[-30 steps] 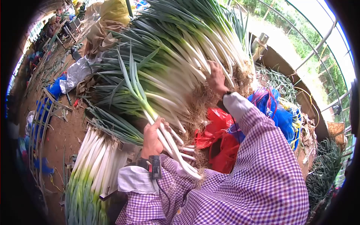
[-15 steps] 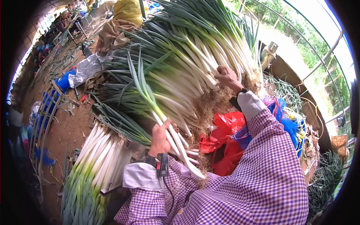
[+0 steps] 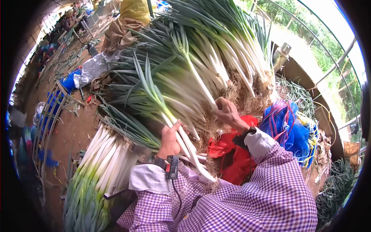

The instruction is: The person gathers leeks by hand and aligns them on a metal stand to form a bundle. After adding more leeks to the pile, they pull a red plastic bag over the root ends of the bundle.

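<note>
My left hand (image 3: 169, 141) is closed around the white stems of a few long green onions (image 3: 186, 149), their leaves pointing up and roots hanging near my lap. My right hand (image 3: 228, 113) grips the root end of a single green onion (image 3: 199, 83), whose green top lies over the big pile (image 3: 181, 92). That pile spreads in front of both hands, leaves away from me and brown roots towards me. Left of my left hand, a stack of cleaned green onions (image 3: 102, 154) lies with its white ends up and leaves hanging down.
Red plastic (image 3: 232, 154) lies below my right hand, and a blue bundle with cords (image 3: 288, 125) sits right of my sleeve. A metal bracket (image 3: 119, 193) juts out beside the stack. Brown sacking (image 3: 121, 34) and a yellow sack (image 3: 134, 11) stand behind the pile.
My right hand has drawn back towards me and left, pulling a green onion out of the pile. My left hand still holds its onions in nearly the same place.
</note>
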The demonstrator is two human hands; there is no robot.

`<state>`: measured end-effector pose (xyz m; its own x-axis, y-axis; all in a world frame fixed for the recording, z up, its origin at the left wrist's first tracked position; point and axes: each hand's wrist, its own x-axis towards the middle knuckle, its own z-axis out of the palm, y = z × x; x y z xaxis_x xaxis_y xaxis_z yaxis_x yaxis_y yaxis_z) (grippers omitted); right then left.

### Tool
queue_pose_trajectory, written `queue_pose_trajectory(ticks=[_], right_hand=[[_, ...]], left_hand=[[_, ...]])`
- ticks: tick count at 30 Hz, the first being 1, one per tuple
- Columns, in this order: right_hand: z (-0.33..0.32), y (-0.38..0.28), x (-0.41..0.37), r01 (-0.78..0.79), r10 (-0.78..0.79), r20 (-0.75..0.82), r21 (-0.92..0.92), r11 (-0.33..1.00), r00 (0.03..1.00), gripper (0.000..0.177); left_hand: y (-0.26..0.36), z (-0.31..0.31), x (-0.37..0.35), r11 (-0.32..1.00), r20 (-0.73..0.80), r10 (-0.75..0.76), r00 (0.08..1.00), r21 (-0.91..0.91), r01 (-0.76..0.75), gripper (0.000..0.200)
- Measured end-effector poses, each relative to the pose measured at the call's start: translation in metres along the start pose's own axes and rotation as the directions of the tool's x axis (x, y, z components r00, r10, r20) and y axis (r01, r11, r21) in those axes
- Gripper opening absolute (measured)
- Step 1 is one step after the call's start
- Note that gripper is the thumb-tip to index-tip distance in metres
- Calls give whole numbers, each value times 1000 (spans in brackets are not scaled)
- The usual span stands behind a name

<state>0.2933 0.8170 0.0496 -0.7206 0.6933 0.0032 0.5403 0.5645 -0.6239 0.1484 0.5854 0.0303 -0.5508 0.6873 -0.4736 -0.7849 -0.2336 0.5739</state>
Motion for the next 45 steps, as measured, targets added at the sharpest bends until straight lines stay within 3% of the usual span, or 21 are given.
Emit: queue_pose_trajectory(ticks=[2, 5, 9, 10, 12, 14, 16, 18, 19, 22, 25, 28, 31, 35, 39, 42, 45], right_hand=[[14, 6, -30, 73, -67, -33, 227, 971, 997, 43], [7, -35, -87, 43, -58, 40, 308, 951, 998, 34], [13, -61, -144, -50, -21, 149, 457, 888, 989, 37], [6, -73, -155, -173, 45, 262, 490, 855, 964, 35], [25, -57, -174, -229, 25, 333, 589, 775, 943, 33], [33, -48, -185, -227, -30, 331, 706, 671, 943, 34], [18, -56, -181, -239, -36, 378, 654, 718, 925, 33], [12, -57, -178, -369, -9, 466, 712, 598, 885, 33], [11, -56, -175, -368, -15, 487, 679, 636, 873, 34], [4, -63, -172, -384, -109, 531, 724, 573, 840, 47], [5, -62, -169, -332, -110, 549, 640, 693, 828, 53], [7, -64, -171, -159, -157, 499, 534, 831, 852, 52], [5, -66, -165, -151, -124, 588, 396, 906, 799, 52], [2, -62, -164, -322, -117, 603, 568, 757, 789, 42], [-13, -59, -165, -309, -105, 681, 458, 833, 725, 39], [-6, -54, -167, -261, -143, 638, 495, 829, 757, 41], [-12, -74, -165, -357, -41, 692, 421, 834, 721, 55]], left_hand=[[2, 1, -3, 999, 4, -12, 1000, 37, 11, 15], [1, 3, -3, 1000, -9, -24, 1000, 8, 24, 17], [-2, -3, 1, 997, 33, -63, 997, 50, 61, 23], [-6, -3, 1, 999, 12, -45, 999, 28, 45, 23], [-6, -12, 4, 983, 43, -104, 994, 158, 96, 35], [-3, 4, -12, 994, 55, -83, 995, 74, 79, 39], [-5, -3, -6, 994, 66, -113, 991, 8, 112, 40], [-6, -8, -7, 994, 92, -108, 990, 2, 108, 39], [-10, -2, -9, 997, 20, -61, 998, -43, 62, 36], [-9, 2, -10, 995, -7, -92, 996, -42, 92, 39], [-12, -4, -4, 995, 7, -88, 996, -36, 88, 38], [-13, -4, -4, 996, 1, -81, 997, -49, 81, 37], [-9, -2, -6, 997, -21, -62, 998, -52, 60, 37], [-9, -7, -1, 990, 18, -79, 997, -114, 81, 38], [-8, -5, -1, 991, -51, -74, 996, -114, 68, 34], [-17, -12, 7, 993, -53, -36, 998, -115, 30, 32], [-22, -8, 3, 995, -98, -17, 995, -99, 7, 30]])
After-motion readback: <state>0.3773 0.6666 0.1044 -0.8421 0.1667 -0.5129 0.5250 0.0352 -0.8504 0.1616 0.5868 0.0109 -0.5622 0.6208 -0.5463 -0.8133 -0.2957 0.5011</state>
